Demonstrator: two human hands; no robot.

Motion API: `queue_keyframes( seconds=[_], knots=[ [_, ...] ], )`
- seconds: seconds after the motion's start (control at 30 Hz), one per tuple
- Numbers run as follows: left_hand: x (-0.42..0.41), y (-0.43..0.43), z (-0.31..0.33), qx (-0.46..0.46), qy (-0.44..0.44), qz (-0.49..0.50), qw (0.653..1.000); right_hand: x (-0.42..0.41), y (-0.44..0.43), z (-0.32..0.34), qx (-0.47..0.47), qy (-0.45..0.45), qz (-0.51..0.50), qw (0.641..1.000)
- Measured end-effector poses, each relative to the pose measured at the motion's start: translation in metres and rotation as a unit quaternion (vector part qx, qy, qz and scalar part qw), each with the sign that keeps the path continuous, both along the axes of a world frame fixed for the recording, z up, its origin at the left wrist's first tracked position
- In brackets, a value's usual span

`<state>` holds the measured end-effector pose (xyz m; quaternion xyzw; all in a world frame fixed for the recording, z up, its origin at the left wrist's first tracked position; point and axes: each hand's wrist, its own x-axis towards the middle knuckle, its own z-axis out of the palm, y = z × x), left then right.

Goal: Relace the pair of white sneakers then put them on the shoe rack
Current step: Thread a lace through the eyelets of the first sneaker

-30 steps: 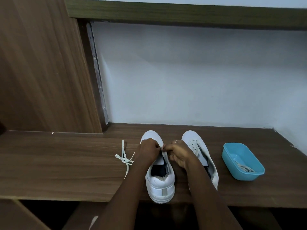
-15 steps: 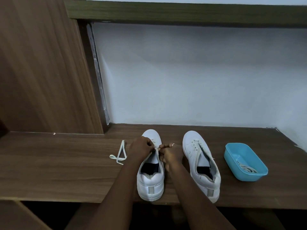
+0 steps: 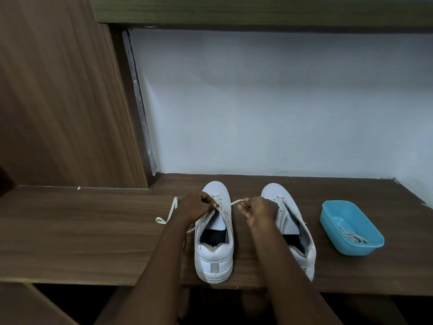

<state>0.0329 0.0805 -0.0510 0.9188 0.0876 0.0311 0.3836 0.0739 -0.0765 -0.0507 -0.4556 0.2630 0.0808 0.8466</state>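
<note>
The left grip is curled, pinching the lace at the front eyelets of the left shoe. The right grip, just to its right, is curled round the same lace, which stretches taut between the two. The left shoe lies under and between the grips, toe to the wall, heel at the near edge of the counter. Left of the left grip, the rest of the lace trails onto the counter in a loose loop. The right shoe stands just right of the right grip, partly behind that forearm, unlaced. Farther right sits a blue tub with the other lace coiled inside. A shelf runs overhead.
</note>
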Motion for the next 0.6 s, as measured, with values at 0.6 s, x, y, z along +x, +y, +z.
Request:
queue_keyframes(
  seconds=[0.6],
  knots=[
    [0.002, 0.003, -0.003, 0.027, -0.008, 0.023, 0.999, 0.007, -0.041, 0.029, -0.051, -0.203, -0.153, 0.966]
  ],
)
